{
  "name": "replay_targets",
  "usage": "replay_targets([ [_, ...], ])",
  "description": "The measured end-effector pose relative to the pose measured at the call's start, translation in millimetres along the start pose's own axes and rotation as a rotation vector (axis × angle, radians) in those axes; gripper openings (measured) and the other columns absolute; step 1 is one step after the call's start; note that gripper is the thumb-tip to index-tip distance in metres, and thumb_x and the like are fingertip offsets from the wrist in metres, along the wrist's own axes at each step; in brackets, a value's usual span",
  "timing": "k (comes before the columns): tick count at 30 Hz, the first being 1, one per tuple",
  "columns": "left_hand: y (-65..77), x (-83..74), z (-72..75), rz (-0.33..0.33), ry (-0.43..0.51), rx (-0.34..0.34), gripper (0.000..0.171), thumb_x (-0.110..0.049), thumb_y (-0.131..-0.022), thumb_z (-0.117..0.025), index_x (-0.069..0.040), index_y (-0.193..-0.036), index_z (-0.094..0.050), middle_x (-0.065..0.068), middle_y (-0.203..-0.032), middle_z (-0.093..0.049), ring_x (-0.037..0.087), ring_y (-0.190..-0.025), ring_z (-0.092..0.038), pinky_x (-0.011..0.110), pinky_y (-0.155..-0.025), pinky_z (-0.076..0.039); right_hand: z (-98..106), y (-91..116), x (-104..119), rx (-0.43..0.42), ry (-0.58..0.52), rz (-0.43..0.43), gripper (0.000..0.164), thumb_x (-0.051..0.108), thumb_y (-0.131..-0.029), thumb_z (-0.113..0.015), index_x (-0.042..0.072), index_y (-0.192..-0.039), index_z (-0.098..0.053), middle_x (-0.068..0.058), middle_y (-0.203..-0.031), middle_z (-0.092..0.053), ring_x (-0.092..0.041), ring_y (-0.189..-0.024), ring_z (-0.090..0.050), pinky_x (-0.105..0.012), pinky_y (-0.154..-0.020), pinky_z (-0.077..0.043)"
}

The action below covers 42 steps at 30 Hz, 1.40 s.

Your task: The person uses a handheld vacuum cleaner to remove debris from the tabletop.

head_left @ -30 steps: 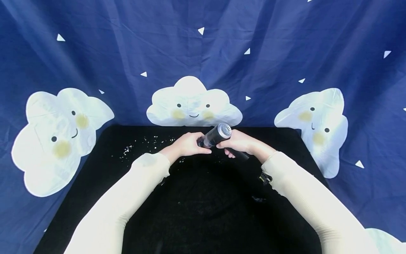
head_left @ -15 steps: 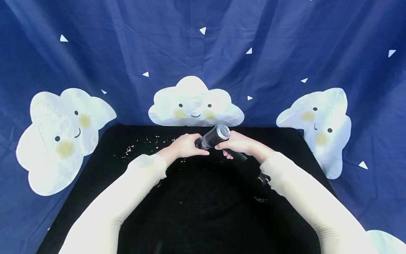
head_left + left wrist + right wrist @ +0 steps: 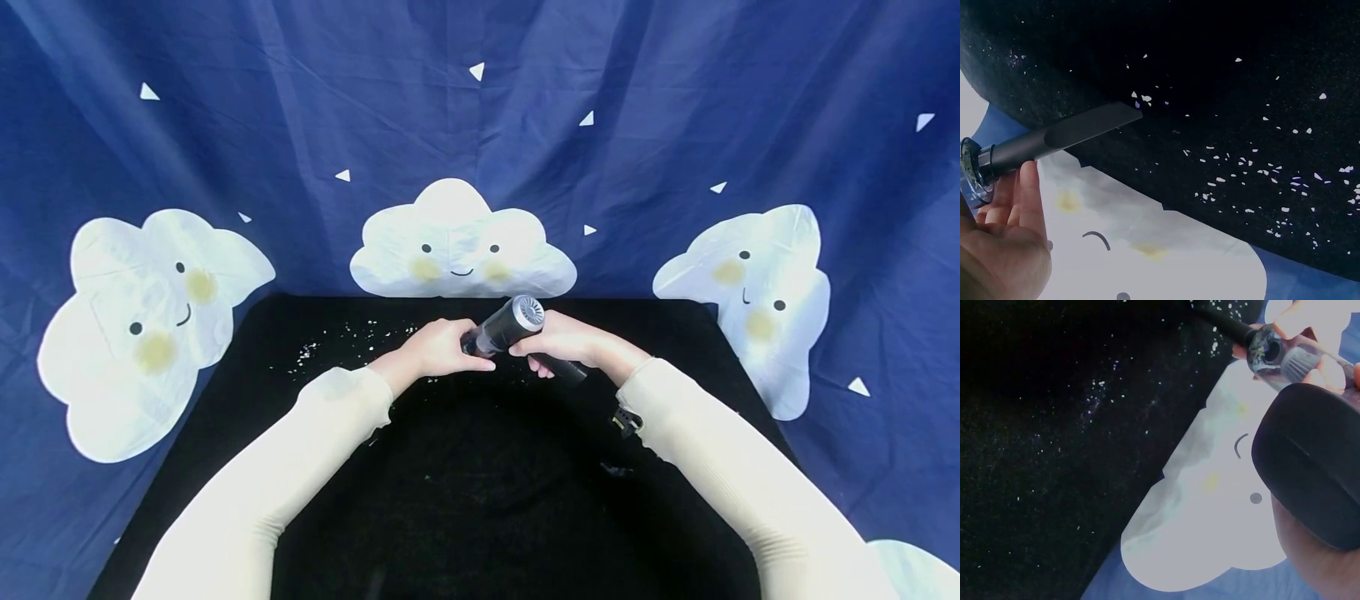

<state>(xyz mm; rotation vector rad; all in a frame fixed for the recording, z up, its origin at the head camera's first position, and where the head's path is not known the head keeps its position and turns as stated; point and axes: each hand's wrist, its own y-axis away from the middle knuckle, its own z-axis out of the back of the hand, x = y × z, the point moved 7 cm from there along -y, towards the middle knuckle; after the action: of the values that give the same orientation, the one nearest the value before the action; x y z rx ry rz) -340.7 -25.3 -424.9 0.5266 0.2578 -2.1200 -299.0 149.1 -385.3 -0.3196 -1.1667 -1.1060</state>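
A black handheld vacuum cleaner (image 3: 501, 329) with a silver vented end is held tilted over the far part of the black-covered table. My right hand (image 3: 568, 337) grips its handle, whose dark rounded end (image 3: 1310, 462) fills the right of the right wrist view. Around the clear dust cup (image 3: 1285, 362) curl the fingers of my left hand (image 3: 441, 348). In the left wrist view, that hand's fingertips touch the base of the flat black nozzle (image 3: 1060, 137). The nozzle's slanted tip lies close over the cloth, beside a few small white scraps (image 3: 1142, 98).
Many more white scraps (image 3: 1285, 209) are scattered over the black cloth (image 3: 480, 500), thickest at the far left. Behind the table's far edge hangs a blue curtain (image 3: 525, 108) printed with white clouds. A small pale smudge (image 3: 617, 471) shows on the cloth at right.
Both hands and the vacuum cleaner have shifted slightly left over the cloth, mostly in the first half second. The head view has moved a little too. The grip looks the same.
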Motion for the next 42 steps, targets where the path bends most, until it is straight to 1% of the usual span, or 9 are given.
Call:
replay_targets([
  [5,3.0,-2.4,0.8,-0.008,-0.006,0.001,0.066,-0.067,-0.075,-0.076,-0.018,-0.117,-0.065,-0.007,-0.098,-0.071,0.01,-0.081,-0.063,0.033,-0.078,-0.053,-2,2,2,0.008,0.004,0.002,0.033,0.024,-0.087,-0.073,0.0,-0.107,-0.064,-0.01,-0.067,-0.063,-0.02,-0.055,-0.063,-0.035,-0.057,-0.057],
  [8,5.0,-5.2,1.8,-0.015,-0.012,0.001,0.066,-0.068,-0.075,-0.075,-0.018,-0.116,-0.066,-0.007,-0.098,-0.071,0.01,-0.081,-0.063,0.033,-0.078,-0.053,-2,3,2,0.015,0.004,0.004,0.032,0.023,-0.087,-0.073,0.0,-0.106,-0.064,-0.011,-0.066,-0.063,-0.02,-0.055,-0.062,-0.039,-0.058,-0.058],
  [13,8.5,-7.5,3.0,-0.012,-0.012,0.007,0.067,-0.07,-0.074,-0.075,-0.018,-0.116,-0.066,-0.007,-0.098,-0.07,0.009,-0.082,-0.063,0.032,-0.078,-0.052,-3,4,2,0.029,-0.002,0.007,0.032,0.023,-0.087,-0.072,0.0,-0.107,-0.064,-0.01,-0.066,-0.063,-0.019,-0.054,-0.062,-0.039,-0.058,-0.057],
  [18,9.2,-4.7,3.0,-0.003,-0.028,0.01,0.067,-0.071,-0.074,-0.074,-0.019,-0.115,-0.066,-0.008,-0.096,-0.07,0.01,-0.08,-0.063,0.032,-0.077,-0.052,-5,4,1,0.023,-0.023,0.019,0.034,0.023,-0.086,-0.073,-0.001,-0.109,-0.063,-0.011,-0.066,-0.062,-0.02,-0.054,-0.062,-0.035,-0.055,-0.056],
  [26,13.2,-1.1,3.4,0.009,-0.024,0.023,0.066,-0.068,-0.075,-0.075,-0.019,-0.117,-0.065,-0.008,-0.098,-0.07,0.01,-0.082,-0.063,0.033,-0.078,-0.053,-11,1,0,0.024,-0.044,0.005,0.032,0.023,-0.086,-0.073,0.0,-0.107,-0.063,-0.014,-0.068,-0.063,-0.02,-0.055,-0.062,-0.035,-0.056,-0.057],
  [32,15.9,-0.3,4.6,0.009,-0.028,0.025,0.069,-0.071,-0.074,-0.074,-0.018,-0.118,-0.066,-0.008,-0.096,-0.07,0.01,-0.08,-0.062,0.033,-0.077,-0.053,-13,-1,-1,0.028,-0.045,0.01,0.032,0.023,-0.086,-0.073,0.0,-0.107,-0.064,-0.015,-0.069,-0.063,-0.023,-0.055,-0.062,-0.037,-0.056,-0.057],
  [42,21.7,4.7,7.6,0.025,-0.052,0.017,0.065,-0.066,-0.075,-0.077,-0.018,-0.117,-0.066,-0.007,-0.095,-0.07,0.012,-0.08,-0.063,0.035,-0.076,-0.053,-21,-4,2,0.023,-0.042,0.006,0.035,0.023,-0.086,-0.073,0.001,-0.111,-0.064,-0.012,-0.066,-0.064,-0.019,-0.054,-0.062,-0.037,-0.057,-0.057],
])
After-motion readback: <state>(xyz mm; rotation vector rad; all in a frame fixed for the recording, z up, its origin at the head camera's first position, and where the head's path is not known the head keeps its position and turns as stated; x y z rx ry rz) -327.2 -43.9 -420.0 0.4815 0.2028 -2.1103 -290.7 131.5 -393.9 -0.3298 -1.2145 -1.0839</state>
